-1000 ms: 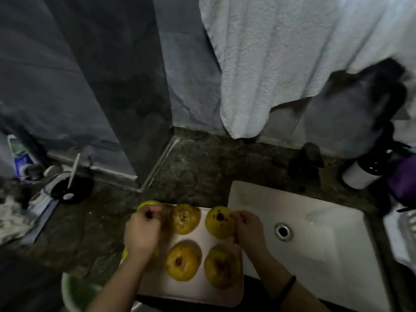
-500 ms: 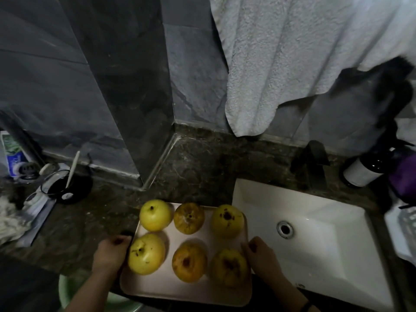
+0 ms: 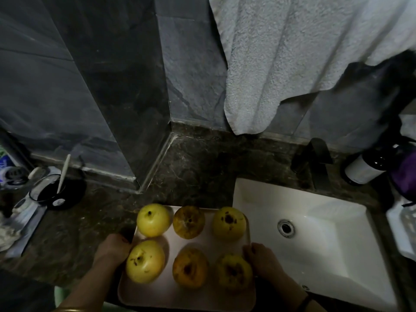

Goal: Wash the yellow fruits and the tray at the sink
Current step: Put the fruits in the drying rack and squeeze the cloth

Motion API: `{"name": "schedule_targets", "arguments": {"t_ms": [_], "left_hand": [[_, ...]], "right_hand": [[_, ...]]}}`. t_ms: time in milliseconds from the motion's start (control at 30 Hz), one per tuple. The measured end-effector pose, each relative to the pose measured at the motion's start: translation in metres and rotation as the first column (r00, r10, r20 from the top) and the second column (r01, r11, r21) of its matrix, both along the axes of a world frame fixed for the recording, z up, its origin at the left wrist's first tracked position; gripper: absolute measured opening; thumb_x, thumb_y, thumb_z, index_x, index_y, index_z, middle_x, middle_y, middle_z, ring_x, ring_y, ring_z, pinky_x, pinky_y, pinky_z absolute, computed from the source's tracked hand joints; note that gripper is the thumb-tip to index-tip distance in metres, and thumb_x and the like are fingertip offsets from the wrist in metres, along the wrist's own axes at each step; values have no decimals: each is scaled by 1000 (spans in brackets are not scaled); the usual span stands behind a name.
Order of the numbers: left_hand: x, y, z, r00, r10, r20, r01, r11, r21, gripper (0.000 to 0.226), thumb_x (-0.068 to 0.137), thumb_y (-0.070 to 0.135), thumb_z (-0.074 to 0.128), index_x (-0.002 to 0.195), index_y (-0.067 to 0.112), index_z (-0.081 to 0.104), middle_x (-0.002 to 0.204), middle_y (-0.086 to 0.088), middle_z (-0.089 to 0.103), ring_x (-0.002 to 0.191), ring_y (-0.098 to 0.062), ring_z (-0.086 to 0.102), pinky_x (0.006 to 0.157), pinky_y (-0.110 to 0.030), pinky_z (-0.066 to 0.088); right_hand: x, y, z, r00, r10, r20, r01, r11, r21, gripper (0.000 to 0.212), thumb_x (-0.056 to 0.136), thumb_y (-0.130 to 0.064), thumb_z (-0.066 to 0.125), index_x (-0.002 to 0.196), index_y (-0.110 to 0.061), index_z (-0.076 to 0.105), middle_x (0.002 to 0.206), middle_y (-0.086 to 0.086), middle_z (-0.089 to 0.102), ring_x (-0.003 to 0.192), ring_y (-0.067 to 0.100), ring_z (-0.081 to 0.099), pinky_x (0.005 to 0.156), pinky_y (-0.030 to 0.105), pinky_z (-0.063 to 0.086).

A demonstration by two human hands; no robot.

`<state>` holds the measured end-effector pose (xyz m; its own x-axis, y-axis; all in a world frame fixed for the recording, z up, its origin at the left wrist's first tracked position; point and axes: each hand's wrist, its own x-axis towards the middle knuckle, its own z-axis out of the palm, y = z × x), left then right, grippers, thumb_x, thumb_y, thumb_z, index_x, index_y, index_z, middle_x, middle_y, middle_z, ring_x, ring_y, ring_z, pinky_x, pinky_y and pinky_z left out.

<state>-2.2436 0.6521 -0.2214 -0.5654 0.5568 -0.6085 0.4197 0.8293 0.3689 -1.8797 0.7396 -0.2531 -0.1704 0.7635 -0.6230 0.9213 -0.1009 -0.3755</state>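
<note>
A pale pink tray point(image 3: 171, 291) sits on the dark counter just left of the white sink point(image 3: 315, 233). Several yellow fruits lie on it in two rows, such as a bright one point(image 3: 153, 220) at the back left and a browner one point(image 3: 189, 221) beside it. My left hand point(image 3: 112, 248) grips the tray's left edge. My right hand point(image 3: 263, 260) grips its right edge, beside the front right fruit point(image 3: 234, 270). The sink drain point(image 3: 286, 228) is dry-looking and uncovered.
A black faucet point(image 3: 317, 163) stands behind the sink. A white towel point(image 3: 292, 59) hangs above it. A dark bottle point(image 3: 364, 167) and purple item point(image 3: 405, 174) lie at the right. A black cup point(image 3: 56, 192) with a toothbrush stands at the left.
My hands left the back fruits and moved to the tray's two side edges, where they hold it. The tray has shifted slightly nearer since half a second ago.
</note>
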Motion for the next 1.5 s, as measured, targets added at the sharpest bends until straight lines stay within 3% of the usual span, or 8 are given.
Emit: {"name": "schedule_targets", "arguments": {"t_ms": [167, 567, 767, 900, 1067, 1233, 1367, 1500], "left_hand": [[-12, 0, -9, 995, -99, 9, 100, 988, -118, 26, 69, 34, 70, 69, 8, 66, 98, -22, 69, 92, -31, 64, 74, -31, 46], [16, -3, 25, 955, -298, 9, 298, 952, -69, 27, 83, 52, 55, 89, 27, 63, 107, -1, 69, 97, -17, 63, 82, -27, 49], [12, -9, 18, 967, -247, 66, 249, 968, -25, 66, 40, 68, 48, 81, 20, 66, 96, -4, 71, 91, -20, 65, 81, -33, 51], [30, -10, 34, 976, -193, 103, 193, 981, 8, 40, 47, 54, 55, 73, 24, 61, 95, -6, 66, 92, -21, 61, 78, -28, 43], [30, -16, 32, 972, -170, 161, 158, 984, 82, 51, 38, 56, 61, 82, 31, 63, 92, -1, 68, 92, -17, 62, 82, -29, 45], [45, -12, 48, 968, -140, 208, 109, 982, 153, 17, 65, 34, 72, 74, 27, 60, 77, 9, 62, 78, -7, 55, 70, -23, 39], [49, -7, 55, 950, -126, 285, 72, 979, 193, 9, 75, 17, 72, 80, 20, 65, 64, 6, 66, 62, -9, 57, 53, -21, 41], [53, 4, 65, 936, -168, 309, 95, 966, 239, 11, 78, -3, 64, 87, 0, 68, 46, 2, 61, 38, -2, 49, 41, -19, 38]], "right_hand": [[-1, 2, -2, 1000, -12, -10, 12, 1000, 12, 40, 103, -42, 27, 77, -19, 46, 89, 7, 58, 92, 25, 58, 69, 27, 32], [-3, 5, -17, 821, -390, -418, 401, 914, -64, 40, 100, -27, 43, 70, -7, 59, 73, 18, 60, 69, 22, 53, 63, 33, 39], [1, 8, -25, 772, -388, -503, 403, 911, -84, 97, 61, -92, 37, 86, -4, 67, 81, 16, 69, 74, 25, 65, 61, 30, 46], [-4, 10, -13, 802, -340, -492, 359, 931, -59, 51, 92, -57, 39, 81, -12, 62, 79, 9, 65, 74, 17, 61, 74, 37, 50], [0, 15, -21, 842, -260, -473, 323, 945, 56, 102, 58, -94, 25, 87, -5, 62, 83, 14, 65, 76, 22, 60, 68, 35, 46], [4, 14, -17, 858, -268, -438, 344, 933, 104, 96, 60, -96, 25, 76, -7, 57, 71, 8, 57, 65, 15, 52, 60, 30, 39], [3, 17, 3, 888, -237, -394, 312, 940, 137, 37, 100, -36, 42, 73, -13, 53, 70, 4, 54, 68, 17, 53, 69, 35, 43], [10, 23, 22, 870, -244, -429, 346, 921, 179, 71, 74, -77, 29, 76, -12, 56, 72, 4, 57, 70, 18, 55, 65, 31, 40]]}}
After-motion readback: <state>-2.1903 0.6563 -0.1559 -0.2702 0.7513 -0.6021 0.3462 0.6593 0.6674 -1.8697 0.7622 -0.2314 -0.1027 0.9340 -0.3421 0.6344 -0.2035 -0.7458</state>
